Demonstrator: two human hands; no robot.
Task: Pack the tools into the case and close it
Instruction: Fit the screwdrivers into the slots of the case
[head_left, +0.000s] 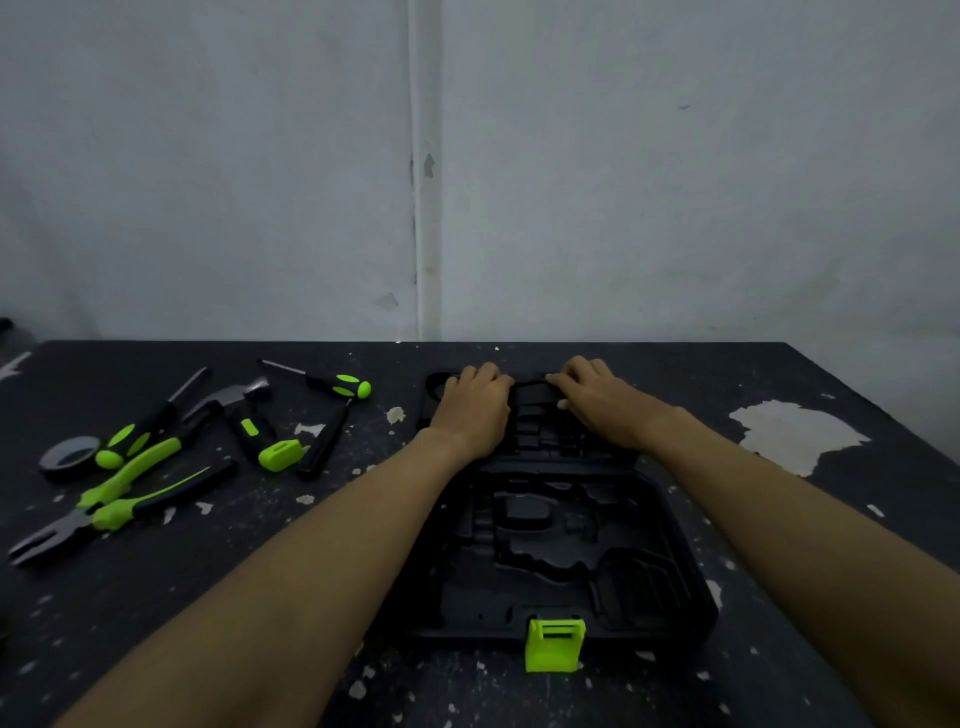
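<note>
Worktop (675, 374): dark, chipped paint, against a pale wall. Case (670, 545) lies open flat on it, centre-right, near half with moulded slots all empty, green latch (555, 644) at the near edge. Far half, the lid, lies flat beyond the hinge.

Both arms reach across the case to the lid's far edge. Left hand (475, 410) rests palm down on the lid, fingers curled over the far rim. Right hand (597, 402) likewise, fingers pressed on the rim by the handle cut-out. Neither hand holds a tool; whether they grip the rim or only press on it, cannot tell.

Tools all sit loose on the worktop, well left of the case: pliers (109, 499), hammer (249, 415), two screwdrivers (322, 382) (150, 421), a dark knife-like tool (324, 441), tape roll (70, 457).

Step, as judged: opening or settling the case; packing not begun.

Next move calls for: let go of the lid, reach left, take one tool, match it to its moulded slot. Hammer and pliers overlap, so lift the top one first.
</note>
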